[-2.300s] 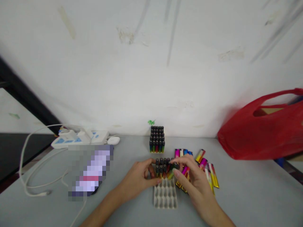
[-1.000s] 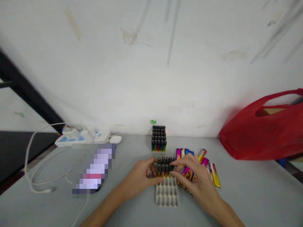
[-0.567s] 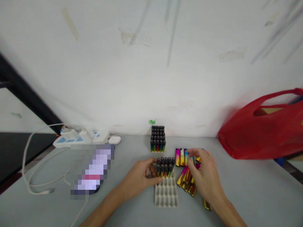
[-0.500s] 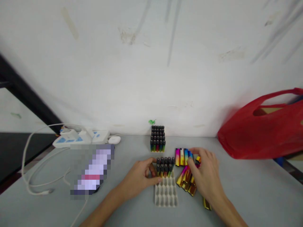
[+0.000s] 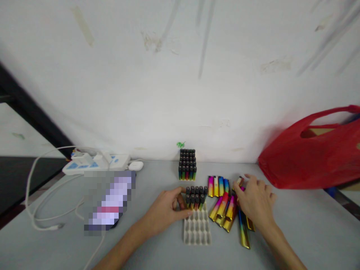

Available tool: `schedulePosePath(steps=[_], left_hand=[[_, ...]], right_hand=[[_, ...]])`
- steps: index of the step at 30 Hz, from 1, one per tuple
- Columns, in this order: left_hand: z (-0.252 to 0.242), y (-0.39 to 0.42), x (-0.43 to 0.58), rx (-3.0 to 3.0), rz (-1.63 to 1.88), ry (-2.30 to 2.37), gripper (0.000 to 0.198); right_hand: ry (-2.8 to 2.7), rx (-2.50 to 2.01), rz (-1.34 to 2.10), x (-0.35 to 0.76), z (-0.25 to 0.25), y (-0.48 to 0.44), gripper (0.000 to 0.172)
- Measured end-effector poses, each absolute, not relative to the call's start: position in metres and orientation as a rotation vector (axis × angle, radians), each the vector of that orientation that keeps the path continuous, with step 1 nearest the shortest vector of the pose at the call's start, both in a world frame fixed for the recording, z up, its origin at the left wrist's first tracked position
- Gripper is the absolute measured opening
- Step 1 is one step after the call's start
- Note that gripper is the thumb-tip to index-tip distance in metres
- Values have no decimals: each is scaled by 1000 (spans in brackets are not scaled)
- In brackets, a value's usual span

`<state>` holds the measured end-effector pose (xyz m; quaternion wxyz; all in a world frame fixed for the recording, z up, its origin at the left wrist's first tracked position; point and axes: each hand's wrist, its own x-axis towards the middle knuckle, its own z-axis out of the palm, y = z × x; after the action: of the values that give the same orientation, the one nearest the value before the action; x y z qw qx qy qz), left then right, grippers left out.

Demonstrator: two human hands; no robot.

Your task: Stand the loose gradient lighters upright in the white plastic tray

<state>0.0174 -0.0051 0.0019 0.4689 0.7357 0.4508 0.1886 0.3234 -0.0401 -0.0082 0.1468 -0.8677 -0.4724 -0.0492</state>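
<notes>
Grey tabletop (image 5: 295, 232) carries everything in view. Near its front edge lies a white tray (image 5: 197, 234) of small open cells, and its far rows hold standing lighters (image 5: 196, 195), black caps up. The left hand (image 5: 165, 208) is curled against the left flank of that cluster, thumb at the far side and fingertips at the near side, clasping it where it meets the tray.

Just right of the tray is a heap of loose lighters (image 5: 223, 206), shiny and rainbow-coloured. Some lie side by side pointing at the wall, others are fanned out at angles, and one long one reaches toward the front. The right hand (image 5: 257, 200) rests over the right part of this heap with its fingers bent down among them. Its palm hides the lighters below, so whether the fingers are closed on one cannot be told.

Behind the tray, close to the white wall (image 5: 180, 75), stands a full block of lighters (image 5: 187, 165), well apart from both hands. A red plastic bag (image 5: 312, 157) slumps at the right against the wall. At the left sit a white power strip (image 5: 95, 164), a looping white cable (image 5: 42, 204) and a blurred-out flat object (image 5: 108, 200), none of them between the hands and the lighters.
</notes>
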Motion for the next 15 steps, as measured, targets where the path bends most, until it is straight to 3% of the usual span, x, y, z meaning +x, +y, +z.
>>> schedulePosePath(steps=[15], left_hand=[[9,-7,20,1812,459,1114,38]], right_hand=[[-1200,-2257,128,345,-21,-27,51]])
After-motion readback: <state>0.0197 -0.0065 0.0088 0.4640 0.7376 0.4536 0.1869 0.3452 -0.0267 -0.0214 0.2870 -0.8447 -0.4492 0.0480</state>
